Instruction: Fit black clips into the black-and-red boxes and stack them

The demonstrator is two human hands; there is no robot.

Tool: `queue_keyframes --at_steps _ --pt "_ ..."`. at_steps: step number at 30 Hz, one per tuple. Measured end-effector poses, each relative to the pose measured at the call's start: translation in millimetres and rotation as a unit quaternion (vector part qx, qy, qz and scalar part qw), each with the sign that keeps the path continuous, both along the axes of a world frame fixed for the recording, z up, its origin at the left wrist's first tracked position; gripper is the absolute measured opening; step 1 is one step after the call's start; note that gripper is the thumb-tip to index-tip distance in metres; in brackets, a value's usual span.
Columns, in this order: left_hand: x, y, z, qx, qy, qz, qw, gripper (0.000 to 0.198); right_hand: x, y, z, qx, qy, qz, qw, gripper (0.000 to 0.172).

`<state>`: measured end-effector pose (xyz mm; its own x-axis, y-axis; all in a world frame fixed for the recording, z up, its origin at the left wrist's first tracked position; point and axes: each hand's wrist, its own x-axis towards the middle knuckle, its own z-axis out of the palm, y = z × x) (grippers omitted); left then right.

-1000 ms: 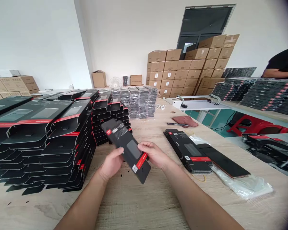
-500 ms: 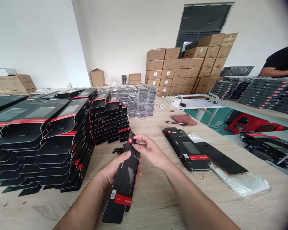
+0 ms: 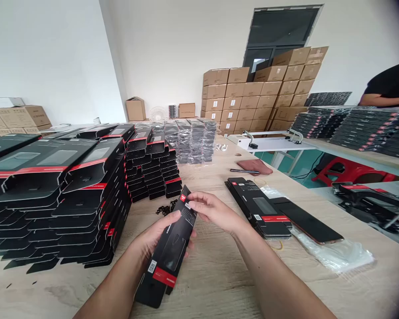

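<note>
I hold a flat black packaging sleeve (image 3: pixel 169 257) with a red band and a white code sticker, tilted lengthways over the wooden table (image 3: pixel 219 283). My left hand (image 3: pixel 156 237) grips it round the middle from the left. My right hand (image 3: pixel 213 212) pinches its far top end, fingers closed on the flap. Just beyond the sleeve lies a small heap of black bits (image 3: pixel 164 207).
Tall stacks of flat black sleeves (image 3: pixel 63 195) fill the left; more stacks (image 3: pixel 153 164) and wrapped bundles (image 3: pixel 194 141) stand behind. A short pile of sleeves (image 3: pixel 259 208), a dark phone case (image 3: pixel 307 223) on clear plastic, stacked cartons (image 3: pixel 262 93), another person's arm (image 3: pixel 385 95) far right.
The sleeve swung from lying crosswise, top end pointing left, to lengthways with its top away from me. My right hand shifted from its side to its top end. Since half a second ago little has moved.
</note>
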<state>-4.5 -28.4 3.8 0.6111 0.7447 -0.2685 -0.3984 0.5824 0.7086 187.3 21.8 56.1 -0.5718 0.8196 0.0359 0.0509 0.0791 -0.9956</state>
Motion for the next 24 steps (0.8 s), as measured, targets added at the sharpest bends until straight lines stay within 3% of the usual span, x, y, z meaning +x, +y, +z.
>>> queue_keyframes --at_steps 4,9,13,14,16,18,21,24 --pt "-1 0 1.7 0.012 0.009 -0.006 1.000 0.051 7 8 -4.6 -0.051 0.055 0.035 0.997 0.035" --pt "-2 2 3.9 0.026 -0.117 -0.013 0.993 0.065 17 18 -12.5 -0.091 0.184 -0.038 0.978 0.027" --pt "5 2 1.9 0.028 -0.169 -0.049 0.984 0.079 4 8 -27.4 -0.148 0.152 0.106 0.971 0.041" --pt "7 2 1.9 0.029 -0.152 -0.057 0.986 0.082 -2 5 -31.4 -0.159 0.151 0.126 0.967 0.041" --pt "9 2 3.8 0.043 -0.082 -0.030 0.995 0.085 -12 2 -36.8 -0.164 0.170 0.103 0.966 0.039" --pt "8 2 7.7 0.101 0.028 0.071 0.992 0.077 -16 5 -37.4 -0.143 0.193 0.021 0.971 0.034" --pt "7 4 13.3 0.231 0.197 0.195 0.933 0.051 -14 15 -33.2 -0.093 0.199 -0.096 0.971 0.033" --pt "6 7 14.8 0.261 0.242 0.198 0.913 0.040 -12 17 -32.2 -0.091 0.168 -0.097 0.977 0.035"
